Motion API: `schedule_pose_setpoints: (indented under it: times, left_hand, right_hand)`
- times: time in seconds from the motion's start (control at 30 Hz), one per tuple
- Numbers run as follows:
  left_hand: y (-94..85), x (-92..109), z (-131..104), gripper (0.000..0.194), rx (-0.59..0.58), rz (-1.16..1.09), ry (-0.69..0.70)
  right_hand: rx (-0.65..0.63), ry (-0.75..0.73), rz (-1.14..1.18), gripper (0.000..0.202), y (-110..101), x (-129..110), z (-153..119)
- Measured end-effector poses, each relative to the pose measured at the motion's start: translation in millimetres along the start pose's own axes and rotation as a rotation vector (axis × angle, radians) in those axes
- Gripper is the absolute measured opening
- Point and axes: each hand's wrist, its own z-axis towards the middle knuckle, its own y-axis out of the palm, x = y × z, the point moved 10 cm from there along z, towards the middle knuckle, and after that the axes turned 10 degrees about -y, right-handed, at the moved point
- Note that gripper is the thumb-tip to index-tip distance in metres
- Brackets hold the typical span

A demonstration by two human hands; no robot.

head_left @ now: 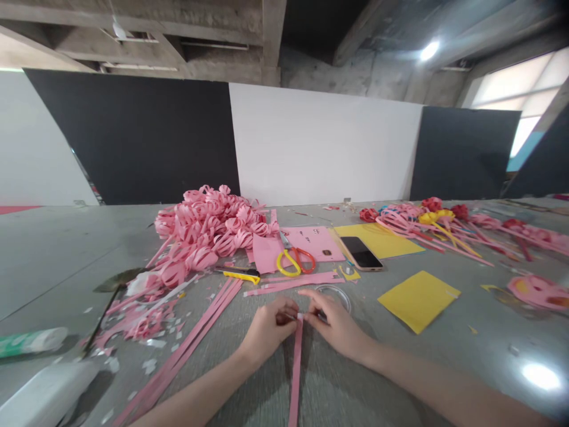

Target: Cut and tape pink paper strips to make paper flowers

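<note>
A long pink paper strip (296,373) runs from the near edge up to my two hands, with a whitish tip at its far end. My left hand (271,323) has its fingers curled and pinches beside that end. From the other side my right hand (333,323) touches the tip with thumb and a finger, its index finger raised. A clear tape roll (344,295) lies partly behind my right hand. Beyond are scissors (290,262) with yellow and red handles on pink sheets (322,240), and a yellow utility knife (242,274).
At the left are a heap of curled pink paper (213,228), more long strips (191,350), scraps and a green-white tube (33,342). A phone (361,254), yellow sheets (420,300) and paper flowers (433,216) lie to the right. Panels (326,145) stand behind.
</note>
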Motion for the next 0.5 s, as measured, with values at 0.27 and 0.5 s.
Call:
schedule_pose_setpoints:
  times: [0.27,0.5]
  left_hand:
    - [1.3,-4.9,2.3,0.017,-0.007,-0.029,0.001]
    - [1.7,-1.8,0.2,0.018,-0.009,-0.024,0.033]
  right_hand:
    - [-0.005,-0.014,-0.027,0.034,0.1,-2.7,-0.5]
    - [-0.005,-0.027,-0.058,0.033,-0.5,-6.1,-1.1]
